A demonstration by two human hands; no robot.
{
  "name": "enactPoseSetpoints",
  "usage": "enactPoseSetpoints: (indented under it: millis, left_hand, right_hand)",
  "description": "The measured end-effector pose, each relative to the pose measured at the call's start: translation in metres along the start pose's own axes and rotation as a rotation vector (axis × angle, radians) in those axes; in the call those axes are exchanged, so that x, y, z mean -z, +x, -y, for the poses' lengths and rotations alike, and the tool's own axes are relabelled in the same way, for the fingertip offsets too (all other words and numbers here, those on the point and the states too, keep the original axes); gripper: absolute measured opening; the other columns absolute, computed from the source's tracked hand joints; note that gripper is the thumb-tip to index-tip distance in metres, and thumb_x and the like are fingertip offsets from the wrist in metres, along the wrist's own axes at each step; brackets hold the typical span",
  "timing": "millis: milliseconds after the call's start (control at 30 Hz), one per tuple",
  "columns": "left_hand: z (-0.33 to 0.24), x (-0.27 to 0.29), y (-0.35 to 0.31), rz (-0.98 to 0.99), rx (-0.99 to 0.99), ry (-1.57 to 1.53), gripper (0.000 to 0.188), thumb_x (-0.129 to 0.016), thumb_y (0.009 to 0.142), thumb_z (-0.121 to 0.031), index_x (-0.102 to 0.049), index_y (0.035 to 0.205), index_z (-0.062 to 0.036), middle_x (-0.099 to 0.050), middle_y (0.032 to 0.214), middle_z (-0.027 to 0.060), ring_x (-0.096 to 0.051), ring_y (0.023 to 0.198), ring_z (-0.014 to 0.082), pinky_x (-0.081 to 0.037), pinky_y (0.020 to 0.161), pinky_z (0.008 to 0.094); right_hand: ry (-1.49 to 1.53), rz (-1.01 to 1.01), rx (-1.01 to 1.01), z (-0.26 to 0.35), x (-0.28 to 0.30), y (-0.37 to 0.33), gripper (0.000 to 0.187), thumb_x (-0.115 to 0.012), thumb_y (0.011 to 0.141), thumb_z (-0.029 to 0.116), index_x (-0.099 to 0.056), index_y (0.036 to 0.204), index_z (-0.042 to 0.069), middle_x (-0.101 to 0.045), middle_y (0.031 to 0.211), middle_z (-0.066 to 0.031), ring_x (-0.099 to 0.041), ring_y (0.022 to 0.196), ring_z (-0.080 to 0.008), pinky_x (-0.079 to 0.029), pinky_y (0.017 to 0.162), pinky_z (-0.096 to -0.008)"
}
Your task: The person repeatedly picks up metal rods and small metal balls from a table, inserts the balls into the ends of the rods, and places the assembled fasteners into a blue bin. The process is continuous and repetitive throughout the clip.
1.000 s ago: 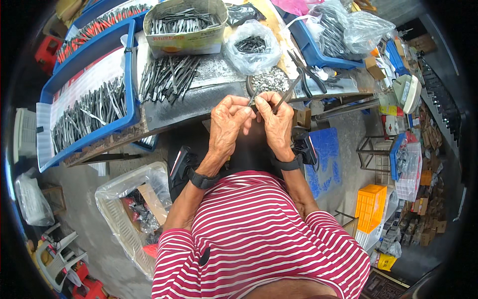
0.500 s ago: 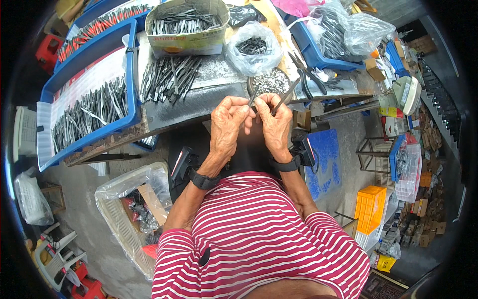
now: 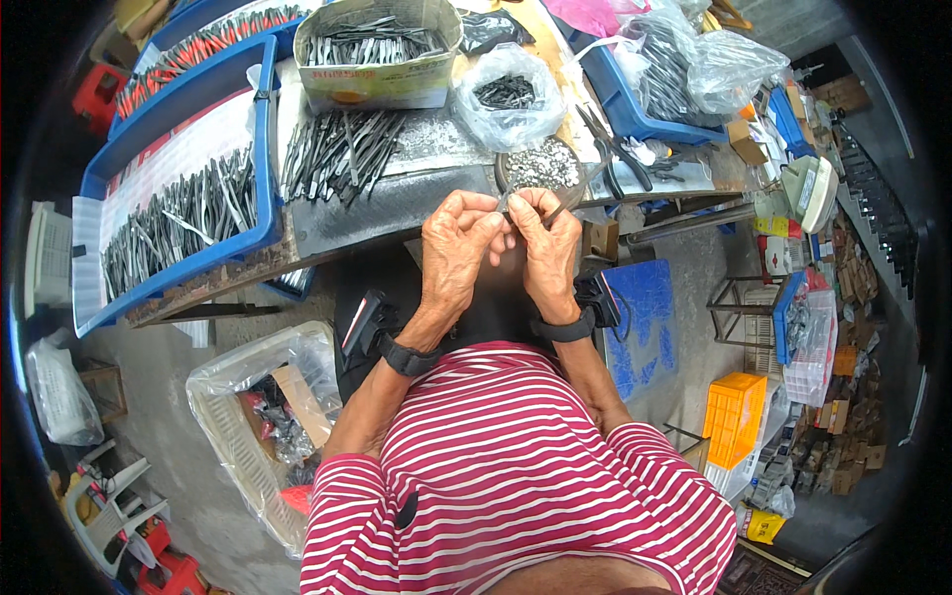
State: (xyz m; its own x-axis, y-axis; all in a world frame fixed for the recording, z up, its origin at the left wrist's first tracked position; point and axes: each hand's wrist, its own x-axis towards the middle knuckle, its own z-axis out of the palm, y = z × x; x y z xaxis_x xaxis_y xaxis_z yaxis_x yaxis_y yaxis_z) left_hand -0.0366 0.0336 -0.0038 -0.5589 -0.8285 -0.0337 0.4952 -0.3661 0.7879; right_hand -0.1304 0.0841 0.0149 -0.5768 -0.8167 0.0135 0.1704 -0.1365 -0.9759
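Both my hands meet in front of the table edge, fingertips close together. In my left hand, thumb and forefinger pinch something small and dark, mostly hidden by the fingers. My right hand is closed on a slender dark strip, blurred by motion, that points up and away to the right. Just beyond the fingers stands a round tin of small silvery pieces. A pile of similar dark strips lies to the left on the table. Behind the tin, a clear plastic bag holds small black parts.
A cardboard box of dark strips stands at the back. Blue trays with strips sit at left, another blue tray at back right. Dark-handled pliers lie right of the tin. A lined crate is on the floor.
The strip in my right hand has swung and is now blurred. My fingertips have drawn slightly closer together; the hands otherwise stay in place.
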Motion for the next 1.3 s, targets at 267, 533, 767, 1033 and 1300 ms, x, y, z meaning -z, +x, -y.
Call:
enactPoseSetpoints:
  millis: [267,533,767,1033,1300]
  left_hand:
    - [-0.005,0.001,-0.001,0.002,0.012,0.044,0.011,-0.055,0.082,0.001,-0.051,0.093,0.0033,-0.059,0.067,0.0082,-0.054,0.055,0.0084,-0.039,0.045,0.0166]
    - [-0.007,0.002,-0.002,-0.001,0.005,0.083,0.009,-0.055,0.082,0.0,-0.052,0.091,0.0027,-0.06,0.067,0.008,-0.053,0.055,0.007,-0.038,0.045,0.0161]
    - [-0.012,0.004,-0.002,0.067,0.049,0.062,0.009,-0.055,0.083,-0.003,-0.053,0.091,0.002,-0.061,0.069,0.0076,-0.051,0.056,0.0051,-0.037,0.046,0.0155]
    - [-0.014,0.003,-0.004,0.006,0.008,0.227,0.013,-0.058,0.082,-0.01,-0.055,0.09,-0.0002,-0.058,0.069,0.0028,-0.047,0.057,0.004,-0.036,0.051,0.0178]
    - [-0.013,0.009,-0.006,-0.008,0.0,0.278,0.011,-0.058,0.082,-0.009,-0.057,0.087,0.0011,-0.058,0.069,0.0029,-0.048,0.058,0.0047,-0.038,0.051,0.0189]
  right_hand:
    - [0.038,0.032,-0.002,-0.004,0.006,0.003,0.014,-0.06,0.086,0.013,-0.057,0.083,0.0,-0.056,0.068,-0.0019,-0.048,0.054,-0.0068,-0.039,0.049,-0.019]
    - [0.105,0.084,-0.031,-0.01,0.011,0.006,0.013,-0.061,0.085,0.012,-0.057,0.086,-0.001,-0.057,0.068,-0.0026,-0.049,0.054,-0.0071,-0.039,0.049,-0.0191]
    - [0.168,0.133,-0.042,-0.008,0.01,0.011,0.01,-0.062,0.083,0.009,-0.059,0.086,0.001,-0.057,0.068,-0.001,-0.049,0.055,-0.0068,-0.037,0.05,-0.0186]
    - [-0.048,0.148,-0.006,0.003,0.009,0.009,0.009,-0.062,0.083,0.01,-0.06,0.084,0.001,-0.057,0.067,-0.0008,-0.049,0.053,-0.0067,-0.034,0.047,-0.0181]
    - [-0.006,0.143,-0.027,0.004,0.009,0.01,0.014,-0.057,0.086,0.013,-0.06,0.086,-0.001,-0.056,0.068,-0.0027,-0.049,0.055,-0.0075,-0.039,0.047,-0.02]
